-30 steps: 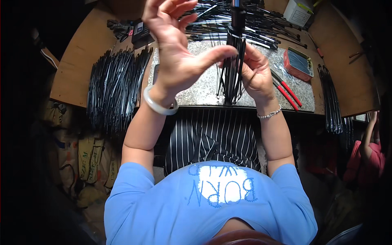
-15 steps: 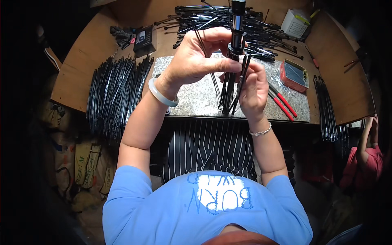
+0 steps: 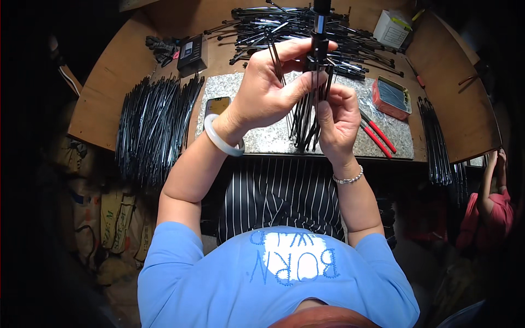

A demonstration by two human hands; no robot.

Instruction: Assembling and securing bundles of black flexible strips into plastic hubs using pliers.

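An umbrella frame (image 3: 319, 26), with a black and silver shaft and thin black ribs hanging down, stands nearly upright before me. My left hand (image 3: 265, 93) is closed round its upper part, thumb pressed against the black hub where the ribs meet. A few thin ribs also stick out between the fingers of this hand. Lower down, my right hand (image 3: 340, 123) has its thumb and curled fingers at the ribs on the right side, seemingly pinching one; its fingertips are partly hidden. Beneath both hands lies a speckled stone slab (image 3: 257, 143).
Bundles of black ribs (image 3: 153, 128) hang over the left edge, with more ribs (image 3: 437, 142) at right and a heap (image 3: 273, 33) behind. On the slab are a phone (image 3: 219, 105), red-handled pliers (image 3: 377, 136) and a red tin (image 3: 391, 98). A black box (image 3: 192, 56) and white box (image 3: 392, 28) stand farther back.
My left hand has come slightly lower and nearer me, uncovering the phone behind the wrist. My right thumb has moved up against the ribs. The shaft's top has shifted a little.
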